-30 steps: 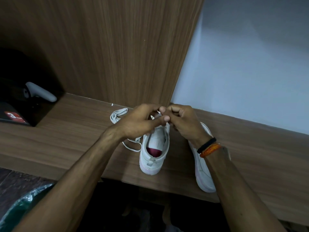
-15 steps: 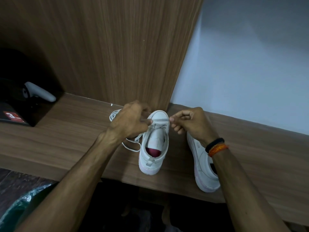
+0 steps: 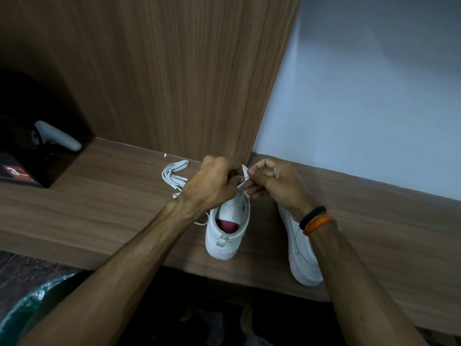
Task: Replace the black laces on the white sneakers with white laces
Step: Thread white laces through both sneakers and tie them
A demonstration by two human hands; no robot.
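**Hands close in again over the toe of the sneaker**

Half a second ago the two hands were drawn apart, a white lace stretched across the front of the near sneaker (image 3: 228, 229). Now the left hand (image 3: 212, 182) and right hand (image 3: 270, 182) have come back together above its toe end, each with fingers curled and pinching the white lace (image 3: 245, 176) where a short loop shows between them. I judge the lace was pulled snug and the next crossing or threading is being set up; no black lace is visible.

The sneaker stands heel-towards-the-person on the wooden surface (image 3: 112, 211). Left of it lies a loose bundle of white lace (image 3: 174, 172). Right of it sits the second sneaker (image 3: 303, 255), partly under the right forearm. Further left is a dark box (image 3: 30, 168). The hands hide the eyelets, so the lacing done cannot be judged.
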